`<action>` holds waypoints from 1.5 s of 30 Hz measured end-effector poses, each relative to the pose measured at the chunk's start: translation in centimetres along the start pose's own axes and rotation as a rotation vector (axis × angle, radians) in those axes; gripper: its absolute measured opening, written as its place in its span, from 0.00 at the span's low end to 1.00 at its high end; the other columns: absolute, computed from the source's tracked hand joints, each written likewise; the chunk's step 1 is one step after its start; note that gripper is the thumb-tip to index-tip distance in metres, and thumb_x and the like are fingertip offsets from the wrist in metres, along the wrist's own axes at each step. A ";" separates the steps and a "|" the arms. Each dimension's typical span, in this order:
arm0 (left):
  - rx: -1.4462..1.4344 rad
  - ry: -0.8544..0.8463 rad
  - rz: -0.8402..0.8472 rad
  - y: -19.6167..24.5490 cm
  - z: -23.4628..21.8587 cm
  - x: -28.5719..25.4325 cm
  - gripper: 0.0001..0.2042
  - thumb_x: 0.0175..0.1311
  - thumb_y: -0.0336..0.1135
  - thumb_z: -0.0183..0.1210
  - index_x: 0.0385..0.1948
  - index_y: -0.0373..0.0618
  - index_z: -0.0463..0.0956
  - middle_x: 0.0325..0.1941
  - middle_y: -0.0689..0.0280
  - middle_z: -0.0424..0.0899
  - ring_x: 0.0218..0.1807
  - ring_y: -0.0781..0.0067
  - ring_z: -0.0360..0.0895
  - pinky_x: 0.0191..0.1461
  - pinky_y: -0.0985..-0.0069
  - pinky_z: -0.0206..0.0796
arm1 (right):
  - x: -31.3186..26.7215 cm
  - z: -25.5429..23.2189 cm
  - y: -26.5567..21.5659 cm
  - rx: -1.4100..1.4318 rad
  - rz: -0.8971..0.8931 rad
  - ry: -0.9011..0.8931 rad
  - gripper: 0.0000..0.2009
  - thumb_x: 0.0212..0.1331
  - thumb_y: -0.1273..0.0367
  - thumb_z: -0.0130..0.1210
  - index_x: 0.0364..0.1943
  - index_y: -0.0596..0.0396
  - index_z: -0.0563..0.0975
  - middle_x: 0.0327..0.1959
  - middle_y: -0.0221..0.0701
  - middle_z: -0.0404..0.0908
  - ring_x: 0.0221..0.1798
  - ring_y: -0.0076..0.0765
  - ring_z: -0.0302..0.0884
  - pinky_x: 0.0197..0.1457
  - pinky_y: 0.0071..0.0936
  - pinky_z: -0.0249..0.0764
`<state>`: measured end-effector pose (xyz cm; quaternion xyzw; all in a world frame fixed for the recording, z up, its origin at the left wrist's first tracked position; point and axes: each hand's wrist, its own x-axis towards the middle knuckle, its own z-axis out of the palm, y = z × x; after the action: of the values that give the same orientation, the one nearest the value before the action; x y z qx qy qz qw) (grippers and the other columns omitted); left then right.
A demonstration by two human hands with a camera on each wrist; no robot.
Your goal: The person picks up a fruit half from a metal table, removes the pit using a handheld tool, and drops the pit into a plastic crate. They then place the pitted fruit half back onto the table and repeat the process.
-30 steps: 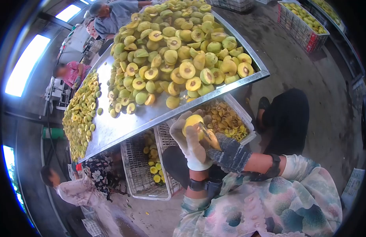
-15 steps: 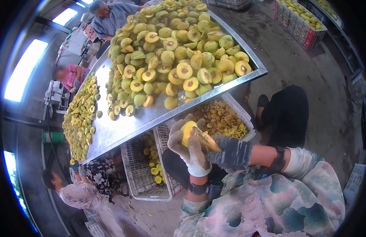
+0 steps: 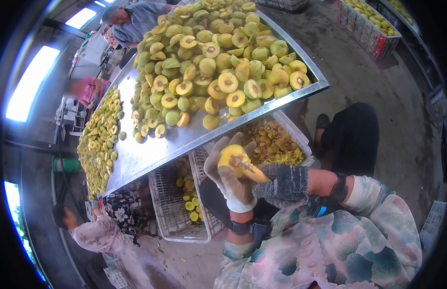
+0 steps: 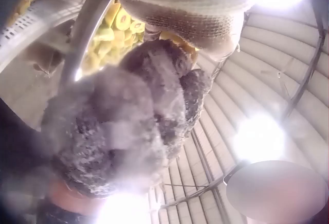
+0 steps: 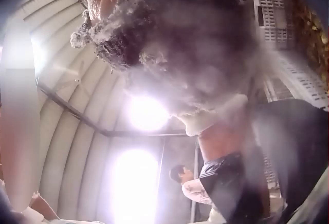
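Note:
In the head view my left hand (image 3: 237,188), in a pale cream work glove, cups a yellow peach half (image 3: 226,155) with fingers and thumb around its sides. My right hand (image 3: 283,183), in a dark grey knitted glove, grips a slim pitting tool (image 3: 256,174) with a tan handle. Its dark metal end lies against the browned middle of the cut face. In the left wrist view the grey-gloved right hand (image 4: 128,116) is curled close below the pale glove (image 4: 190,23), covering most of the fruit. The right wrist view shows mainly the blurred grey glove (image 5: 185,49); the tool is hidden there.
A metal-rimmed table (image 3: 194,142) ahead bears a large heap of peach halves (image 3: 204,72). Below its edge stand a crate (image 3: 304,156) of brown and yellow scraps and a white slatted crate (image 3: 170,231) with some halves. Other people (image 3: 95,233) work along the left side.
The peach half has turned in the left hand, so its browned centre shows more. The pitting tool's tip has shifted slightly left and down across it. Both hands keep their holds.

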<state>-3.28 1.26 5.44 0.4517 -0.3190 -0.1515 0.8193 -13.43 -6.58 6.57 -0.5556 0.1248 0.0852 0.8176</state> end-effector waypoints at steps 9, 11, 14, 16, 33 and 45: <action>0.543 0.045 -0.196 0.2 -1.9 2.6 0.22 0.67 0.48 0.47 0.41 0.33 0.74 0.36 0.58 0.81 0.36 0.75 0.76 0.42 0.79 0.67 | 0.6 0.2 -0.6 -0.138 -0.087 0.062 0.14 0.61 0.67 0.51 0.50 0.54 0.72 0.41 0.33 0.79 0.40 0.29 0.78 0.39 0.23 0.74; 0.504 0.086 -0.213 0.7 -1.1 2.5 0.23 0.65 0.50 0.49 0.41 0.33 0.73 0.36 0.57 0.81 0.36 0.75 0.76 0.41 0.80 0.68 | 0.0 -0.3 -0.2 0.271 0.268 -0.005 0.14 0.61 0.67 0.51 0.50 0.54 0.72 0.41 0.34 0.78 0.40 0.28 0.78 0.37 0.22 0.74; 0.137 -0.168 -0.429 1.0 -2.0 2.9 0.26 0.62 0.55 0.51 0.42 0.34 0.72 0.35 0.56 0.81 0.33 0.73 0.76 0.35 0.79 0.69 | -0.1 -1.1 2.1 0.935 0.153 -0.296 0.13 0.61 0.67 0.52 0.49 0.53 0.72 0.35 0.32 0.79 0.33 0.26 0.78 0.29 0.18 0.72; 0.081 -0.177 -0.456 0.7 -2.0 3.1 0.27 0.62 0.56 0.51 0.42 0.33 0.72 0.35 0.55 0.80 0.31 0.73 0.76 0.34 0.79 0.70 | -0.7 -0.8 1.4 0.942 0.294 -0.181 0.11 0.61 0.66 0.53 0.46 0.53 0.73 0.27 0.26 0.76 0.26 0.21 0.75 0.24 0.16 0.68; 0.735 0.407 0.026 -1.9 -8.5 4.4 0.15 0.66 0.42 0.50 0.37 0.36 0.76 0.36 0.57 0.78 0.37 0.72 0.74 0.43 0.77 0.68 | 3.4 -3.6 4.9 -0.318 0.175 -0.011 0.13 0.56 0.60 0.57 0.40 0.53 0.76 0.20 0.27 0.75 0.22 0.24 0.75 0.23 0.19 0.70; 1.838 -0.346 -0.256 -4.6 -8.7 14.9 0.34 0.49 0.50 0.62 0.58 0.47 0.61 0.58 0.53 0.67 0.56 0.49 0.68 0.58 0.61 0.62 | 3.4 -6.3 11.3 0.208 0.381 0.091 0.15 0.54 0.57 0.59 0.38 0.50 0.76 0.20 0.26 0.73 0.19 0.24 0.69 0.21 0.23 0.66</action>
<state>13.84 -3.66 4.01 0.9236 -0.3785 0.0059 0.0605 -14.04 -8.25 -6.66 -0.4380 0.2723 0.1997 0.8331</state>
